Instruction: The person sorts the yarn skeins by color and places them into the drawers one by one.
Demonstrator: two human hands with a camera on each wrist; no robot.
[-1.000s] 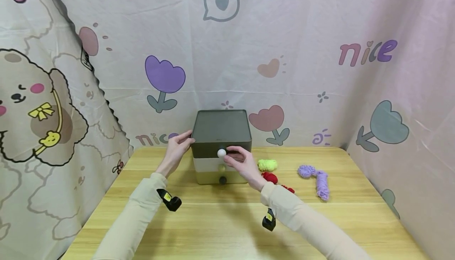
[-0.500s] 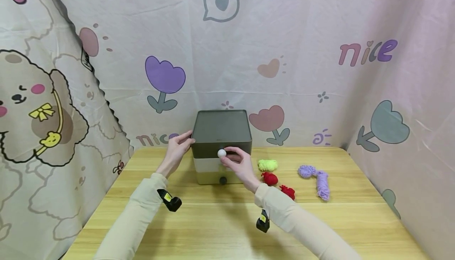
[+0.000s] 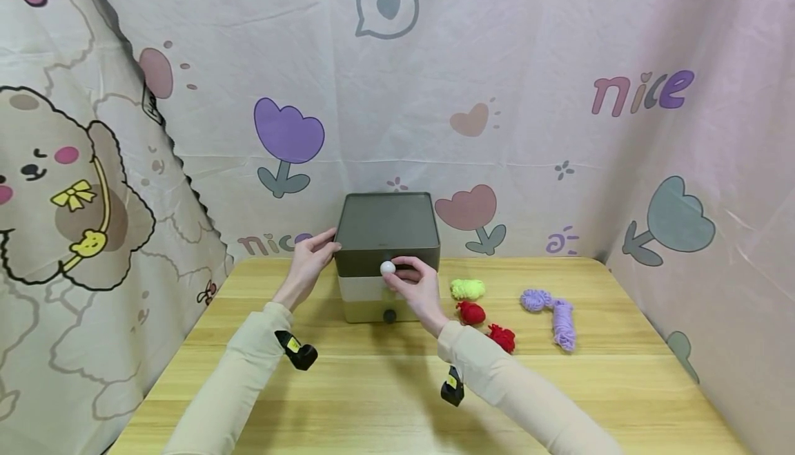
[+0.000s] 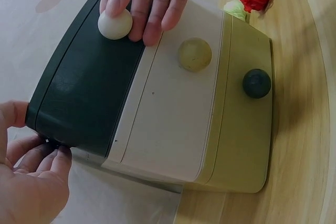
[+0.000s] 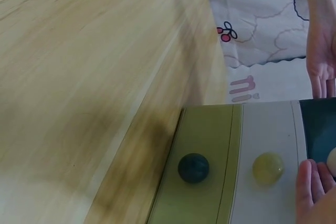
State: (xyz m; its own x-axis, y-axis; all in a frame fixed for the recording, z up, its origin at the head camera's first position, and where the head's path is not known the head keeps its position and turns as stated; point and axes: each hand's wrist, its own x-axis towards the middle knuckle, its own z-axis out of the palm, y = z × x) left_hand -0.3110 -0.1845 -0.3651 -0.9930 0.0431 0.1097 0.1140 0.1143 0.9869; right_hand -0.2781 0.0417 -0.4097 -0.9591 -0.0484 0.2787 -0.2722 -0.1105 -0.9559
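Note:
A small three-tier drawer box [image 3: 388, 220] with a dark green top, a white middle and an olive bottom stands at the table's back. My left hand [image 3: 312, 262] grips its upper left edge, thumb and fingertips at the corner in the left wrist view. My right hand [image 3: 422, 293] is at the front and pinches the round white knob [image 4: 115, 24] of the top drawer, its other fingers lying against the drawer front. Below are a pale yellow knob [image 4: 195, 54] on the middle drawer and a dark knob [image 4: 256, 83] on the bottom one. All drawers sit closed.
Right of the box lie a yellow-green yarn bundle [image 3: 467, 289], red yarn balls [image 3: 471, 313] and purple yarn bundles [image 3: 564, 324] on the wooden table [image 3: 348, 400]. A printed curtain [image 3: 528, 41] hangs close behind the box.
My right wrist and forearm have swung left, and the thumb has come onto the white knob. The front red yarn shows more fully. My left hand stays put.

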